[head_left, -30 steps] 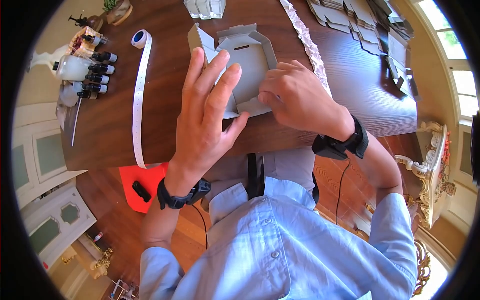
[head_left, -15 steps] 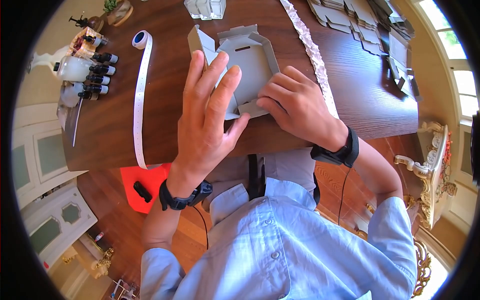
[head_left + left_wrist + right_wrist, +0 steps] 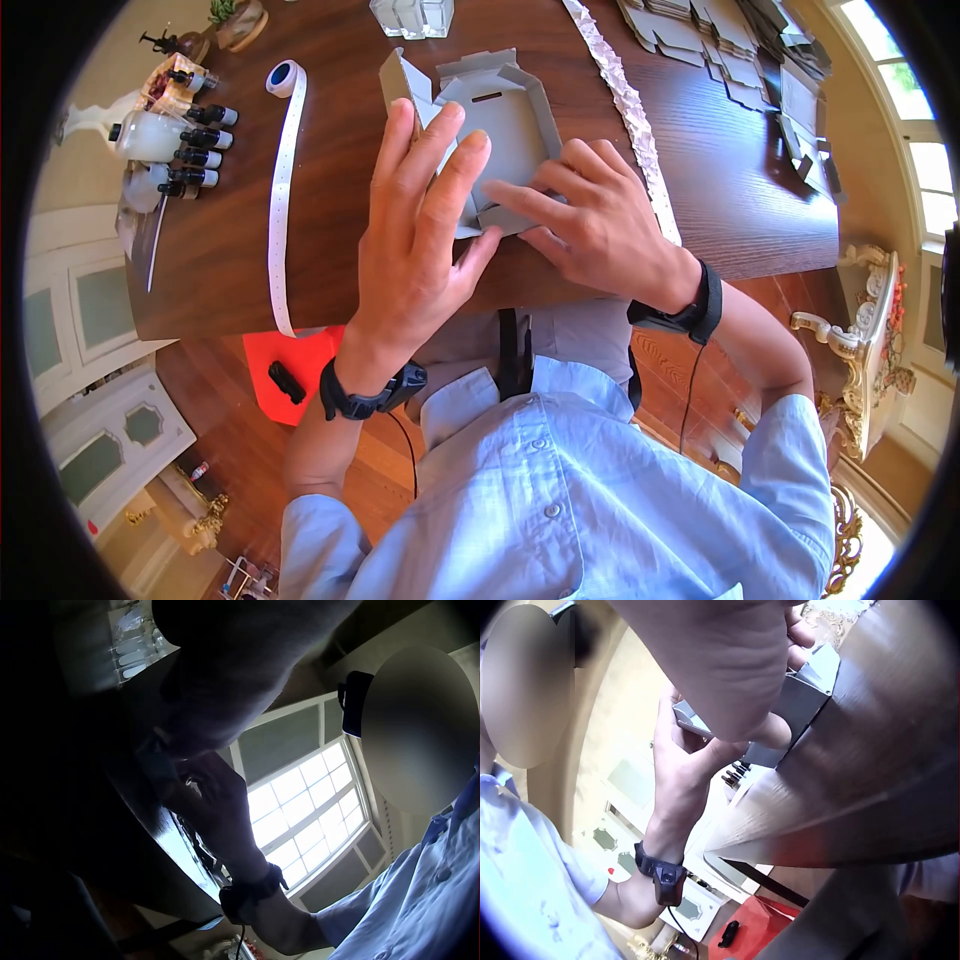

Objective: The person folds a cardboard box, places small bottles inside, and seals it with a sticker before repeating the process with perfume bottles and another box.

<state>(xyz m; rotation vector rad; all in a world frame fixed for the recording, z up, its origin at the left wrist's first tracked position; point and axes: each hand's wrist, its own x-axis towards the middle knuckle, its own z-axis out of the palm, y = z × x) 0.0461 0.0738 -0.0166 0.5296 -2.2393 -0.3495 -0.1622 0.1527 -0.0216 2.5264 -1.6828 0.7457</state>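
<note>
A grey cardboard box [image 3: 515, 140], partly folded with its walls up and a slot in its base, lies on the dark wooden table in front of the person. Along its left side stands the left hand [image 3: 412, 235], fingers straight and spread, thumb tip at the near left corner. Pinching the near wall, the right hand [image 3: 615, 225] has its thumb outside and fingers over the inner flap, index finger reaching toward that same corner. The right wrist view shows the thumb flat along the outer box wall [image 3: 804, 701]. The left wrist view is mostly dark.
A roll of white tape [image 3: 284, 170] stretches down the table's left side. Several dark-capped bottles [image 3: 205, 138] stand beyond it. Clear glass containers [image 3: 412, 18] sit at the back, a crumpled white strip [image 3: 625, 105] runs to the right, and flat grey cardboard pieces [image 3: 705, 40] are stacked far right.
The right hand has shifted from a curled position at the box's near right; its index finger now extends left over the near flap toward the corner. The left hand has hardly moved.
</note>
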